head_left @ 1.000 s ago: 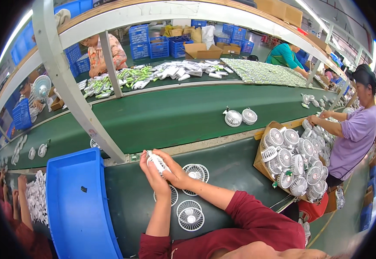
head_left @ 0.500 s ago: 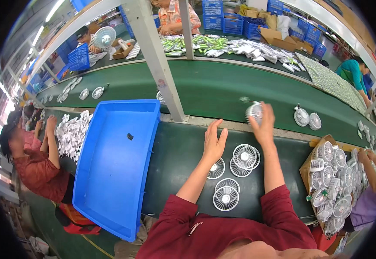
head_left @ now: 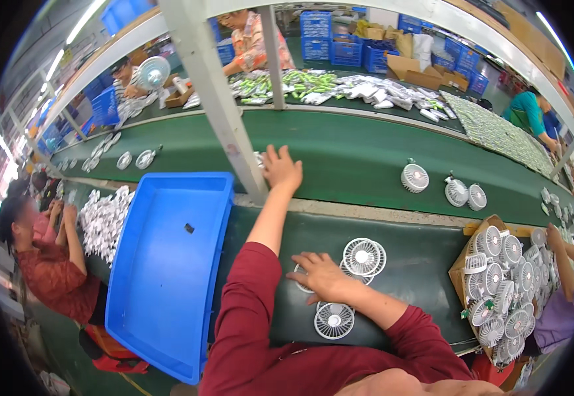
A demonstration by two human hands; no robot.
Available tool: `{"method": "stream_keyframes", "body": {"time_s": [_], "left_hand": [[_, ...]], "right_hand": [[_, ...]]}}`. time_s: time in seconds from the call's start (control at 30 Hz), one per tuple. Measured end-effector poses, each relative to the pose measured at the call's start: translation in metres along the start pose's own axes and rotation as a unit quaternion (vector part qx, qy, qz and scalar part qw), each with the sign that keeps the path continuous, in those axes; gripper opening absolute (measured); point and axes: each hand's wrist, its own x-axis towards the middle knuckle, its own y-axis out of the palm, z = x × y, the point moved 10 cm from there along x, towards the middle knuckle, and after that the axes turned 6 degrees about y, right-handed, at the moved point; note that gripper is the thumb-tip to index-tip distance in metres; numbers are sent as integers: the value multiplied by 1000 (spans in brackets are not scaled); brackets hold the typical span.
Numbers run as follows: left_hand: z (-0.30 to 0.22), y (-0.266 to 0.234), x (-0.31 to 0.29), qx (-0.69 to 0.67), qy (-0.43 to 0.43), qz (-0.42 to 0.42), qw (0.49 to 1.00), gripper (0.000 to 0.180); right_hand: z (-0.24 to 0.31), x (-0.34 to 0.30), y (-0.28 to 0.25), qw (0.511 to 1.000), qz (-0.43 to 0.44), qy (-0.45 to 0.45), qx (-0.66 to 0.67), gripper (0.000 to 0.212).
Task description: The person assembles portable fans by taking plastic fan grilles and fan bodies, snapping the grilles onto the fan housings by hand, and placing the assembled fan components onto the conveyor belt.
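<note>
My left hand (head_left: pixel 283 169) reaches out over the green belt beside the white post, fingers spread. A white fan part (head_left: pixel 259 159) shows only in part between that hand and the post; whether they touch is unclear. My right hand (head_left: pixel 326 277) hovers low over the bench, its fingers apart at a white round fan guard (head_left: pixel 302 280), mostly hidden by the hand. Just right of it sits a stack of white fan guards (head_left: pixel 362 257). Nearer me another fan guard (head_left: pixel 334 321) overlaps one partly covered by my hand. A fan head (head_left: pixel 415 178) rests on the belt.
A large blue tray (head_left: pixel 168 264) stands left, holding a small black piece. The white post (head_left: pixel 218 99) rises between bench and belt. At right a carton (head_left: pixel 458 270) is heaped with fan heads, a co-worker's arm beside it. More fan heads (head_left: pixel 457 193) lie on the belt.
My right hand has let go of the fan head on the belt and drawn back to the fan guards. My left hand has moved forward and left over the belt. The view has shifted slightly.
</note>
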Motion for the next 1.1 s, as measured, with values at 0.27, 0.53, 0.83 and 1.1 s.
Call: {"method": "stream_keyframes", "body": {"time_s": [0.27, 0.53, 0.83, 1.1], "left_hand": [[27, 13, 17, 55, -21, 68, 996, 59], [8, 17, 9, 2, 33, 13, 999, 41], [-15, 56, -31, -173, 163, 36, 971, 21], [-59, 48, -122, -755, -90, 137, 634, 39]], "right_hand": [[-59, 3, -45, 910, -93, -25, 403, 63], [-163, -13, -44, 465, -210, 37, 859, 70], [-212, -41, -53, 604, -346, 185, 694, 37], [-179, -56, -98, 721, -463, 178, 483, 42]]}}
